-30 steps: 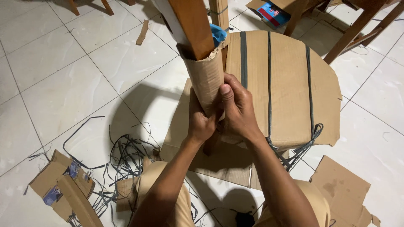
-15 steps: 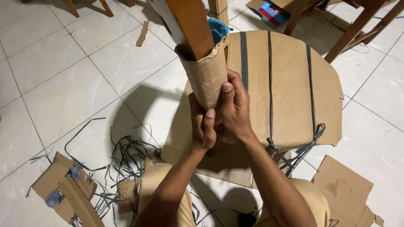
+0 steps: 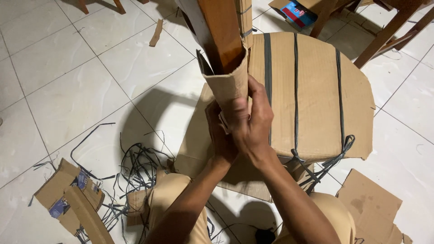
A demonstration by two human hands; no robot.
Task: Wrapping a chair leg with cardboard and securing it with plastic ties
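Observation:
A brown wooden furniture leg (image 3: 222, 31) points up toward me, its lower part inside a sleeve of corrugated cardboard (image 3: 229, 83). My left hand (image 3: 220, 138) grips the bottom of the sleeve from the left. Across the front of the sleeve lies my right hand (image 3: 254, 119), gripping it with the fingers over the left hand. Behind the leg is the furniture's seat, covered in cardboard (image 3: 312, 90) and bound with dark plastic straps (image 3: 295, 86).
Cut dark straps (image 3: 135, 167) lie tangled on the white tile floor at lower left, beside torn cardboard pieces (image 3: 68, 199). More cardboard (image 3: 370, 205) lies at lower right. Wooden chair legs (image 3: 384, 34) stand at the upper right near a cardboard box (image 3: 294, 11).
Both hands have slid the cardboard sleeve a little further down the leg, and my right hand has shifted over the left. The sleeve's top edge has opened wider.

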